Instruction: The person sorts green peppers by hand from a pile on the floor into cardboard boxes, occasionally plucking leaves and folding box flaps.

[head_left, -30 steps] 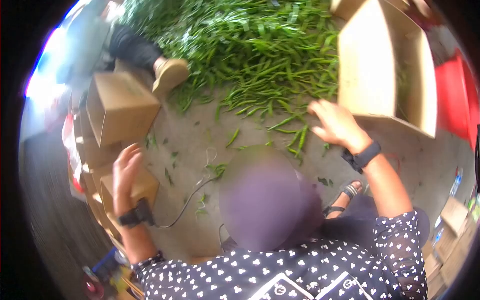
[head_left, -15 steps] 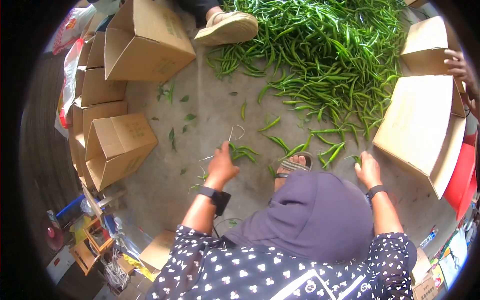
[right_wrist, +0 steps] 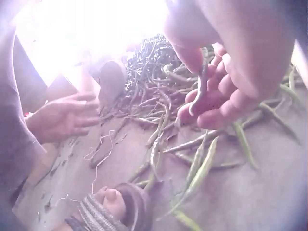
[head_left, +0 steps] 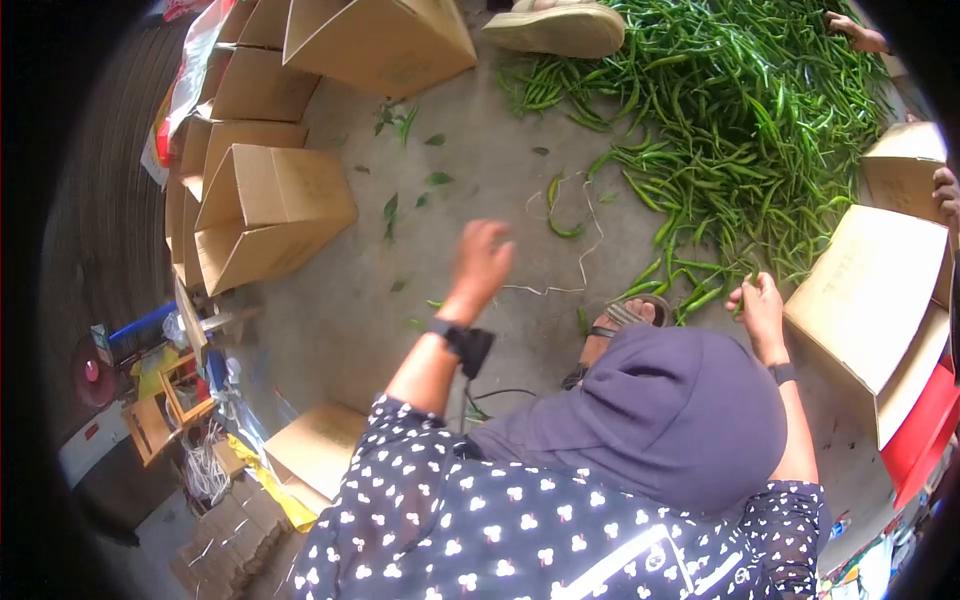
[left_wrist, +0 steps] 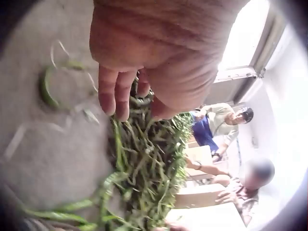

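My right hand pinches a green chili pepper between thumb and fingers, at the near edge of a large chili heap. The right wrist view shows the pepper lying across the curled fingers, with loose chilies on the floor below. My left hand is over the bare concrete, its fingers loosely extended with nothing in them. Beyond it, a thin pale string lies by a curved chili. The left wrist view has the left fingers hanging down in front of the heap.
Cardboard boxes line the left side, one standing open. On the right is another carton beside a red tub. A sandaled foot rests between my hands. Another person's shoe stands at the heap's edge; other people sit beyond.
From apart and blurred, both hands came down toward the floor. Since then the left hand has drawn back from the string, while the right stays by the heap's edge. The head view has shifted.
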`<action>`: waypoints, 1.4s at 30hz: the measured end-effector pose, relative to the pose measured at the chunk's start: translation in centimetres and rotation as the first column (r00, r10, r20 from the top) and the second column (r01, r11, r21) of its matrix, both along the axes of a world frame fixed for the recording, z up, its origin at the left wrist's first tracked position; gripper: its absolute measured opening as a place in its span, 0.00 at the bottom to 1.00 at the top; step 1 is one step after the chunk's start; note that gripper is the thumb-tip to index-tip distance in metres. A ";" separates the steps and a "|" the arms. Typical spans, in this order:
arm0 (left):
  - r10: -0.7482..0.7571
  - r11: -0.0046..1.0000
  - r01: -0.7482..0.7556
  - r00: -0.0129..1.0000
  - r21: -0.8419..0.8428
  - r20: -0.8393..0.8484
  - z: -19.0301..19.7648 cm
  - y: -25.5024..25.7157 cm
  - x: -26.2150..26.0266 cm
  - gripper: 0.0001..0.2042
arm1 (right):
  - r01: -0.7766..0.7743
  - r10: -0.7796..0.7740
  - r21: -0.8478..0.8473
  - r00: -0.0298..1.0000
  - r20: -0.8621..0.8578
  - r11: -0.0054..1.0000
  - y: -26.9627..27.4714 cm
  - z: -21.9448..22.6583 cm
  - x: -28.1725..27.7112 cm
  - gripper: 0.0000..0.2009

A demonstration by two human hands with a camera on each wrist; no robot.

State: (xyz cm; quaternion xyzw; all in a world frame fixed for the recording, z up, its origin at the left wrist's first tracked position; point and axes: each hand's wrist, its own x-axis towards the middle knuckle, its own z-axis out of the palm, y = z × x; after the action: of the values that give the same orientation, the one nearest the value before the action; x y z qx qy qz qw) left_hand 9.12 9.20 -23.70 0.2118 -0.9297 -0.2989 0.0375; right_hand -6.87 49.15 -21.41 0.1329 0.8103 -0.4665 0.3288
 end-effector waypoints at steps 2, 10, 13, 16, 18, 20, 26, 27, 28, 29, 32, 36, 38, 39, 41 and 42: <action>0.205 0.971 -0.171 0.955 -0.170 0.212 1.7 -2.6 6.1 0.14 | -0.076 0.072 0.183 0.997 0.029 0.980 1.0 -1.2 1.0 0.10; 0.895 0.363 -0.906 0.275 -0.215 0.352 -3.9 -4.0 13.1 0.30 | -0.287 0.307 0.409 0.952 0.018 0.866 -0.5 -3.1 4.4 0.13; 0.732 0.665 -0.743 0.627 -0.076 0.268 -8.1 -5.0 10.9 0.23 | -0.230 0.264 0.390 0.964 -0.033 0.891 -2.6 -2.6 4.6 0.21; 0.580 0.696 -0.620 0.783 0.362 0.225 -6.5 -3.3 4.0 0.12 | -0.140 0.157 0.275 0.987 -0.041 0.951 -3.3 -5.4 5.0 0.25; 0.423 0.669 -0.452 0.884 0.591 0.197 -3.2 -1.6 -2.1 0.11 | -0.072 0.073 0.193 0.997 0.002 0.979 -5.0 -3.3 4.3 0.26; 0.336 0.520 -0.211 0.941 0.828 0.029 1.8 1.7 -7.6 0.10 | -0.024 0.019 0.108 0.999 0.045 0.994 -5.6 -2.6 4.0 0.27; 0.077 0.953 -0.088 0.996 0.291 0.047 0.7 2.5 -9.9 0.11 | -0.151 0.160 0.237 0.987 -0.015 0.960 -3.9 -4.7 4.0 0.27; -0.064 0.985 0.047 0.993 0.168 0.100 0.7 3.6 -9.5 0.13 | -0.140 0.148 0.240 0.989 -0.016 0.961 -3.8 -4.7 4.0 0.27; -0.192 0.981 0.186 0.966 0.051 0.172 0.6 5.1 -8.7 0.14 | -0.131 0.135 0.222 0.991 -0.001 0.966 -3.7 -4.6 4.1 0.27; -0.196 0.980 0.190 0.965 0.052 0.175 0.5 6.6 -8.0 0.14 | -0.126 0.126 0.203 0.992 0.014 0.971 -3.8 -4.5 4.2 0.27; -0.310 0.911 0.398 0.832 -0.106 0.460 -0.6 9.2 -7.7 0.14 | -0.160 0.168 0.237 0.986 -0.010 0.958 -3.8 -4.3 4.1 0.27; -0.216 0.967 0.182 0.955 0.176 0.201 0.3 8.5 -9.2 0.10 | -0.190 0.195 0.263 0.981 0.005 0.946 -4.3 -3.1 3.4 0.26; -0.080 0.944 0.092 0.996 0.317 -0.050 4.8 6.5 -10.0 0.08 | -0.167 0.172 0.233 0.985 0.000 0.958 -4.2 -3.4 3.7 0.26; 0.005 0.961 0.035 0.989 0.273 -0.144 7.9 4.5 -10.3 0.08 | -0.168 0.172 0.229 0.985 0.004 0.959 -4.0 -3.5 3.8 0.26; 0.295 0.923 -0.210 0.925 0.322 -0.241 11.3 -2.0 -8.8 0.06 | -0.140 0.149 0.210 0.988 -0.027 0.968 -3.8 -4.2 3.8 0.26; 0.375 0.924 -0.316 0.859 0.214 -0.348 12.5 -6.3 -7.0 0.05 | -0.138 0.147 0.206 0.989 -0.029 0.969 -3.9 -4.2 3.8 0.26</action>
State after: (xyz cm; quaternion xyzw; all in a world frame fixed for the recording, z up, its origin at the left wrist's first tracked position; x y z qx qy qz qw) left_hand 2.14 2.86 -11.25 0.3152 -0.8260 -0.3914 0.2552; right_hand -3.12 45.28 -25.56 0.0972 0.8681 -0.3594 0.3284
